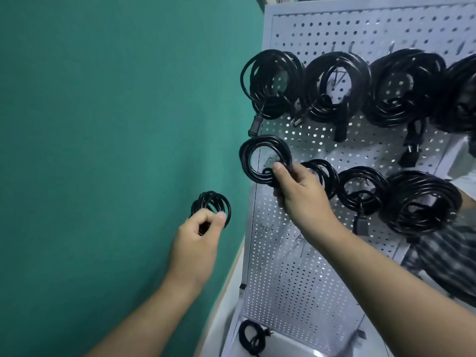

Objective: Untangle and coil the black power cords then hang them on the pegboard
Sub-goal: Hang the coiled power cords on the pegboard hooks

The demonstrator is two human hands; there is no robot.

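Right hand (298, 191) grips a coiled black power cord (266, 142) by its lower rim, centre-right of frame, at the left edge of the pegboard (283, 253), likely lining it up with a free hook beside the hung coils (422, 202). Left hand (198, 235) pinches a smaller coil (212, 196) mid-frame, off the board, probably to keep it bundled

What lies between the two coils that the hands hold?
Nothing: the head view shows only green wall between the small coil and the larger coil.

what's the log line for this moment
right hand: holds black coiled power cord at white metal pegboard | left hand: holds smaller black cord coil
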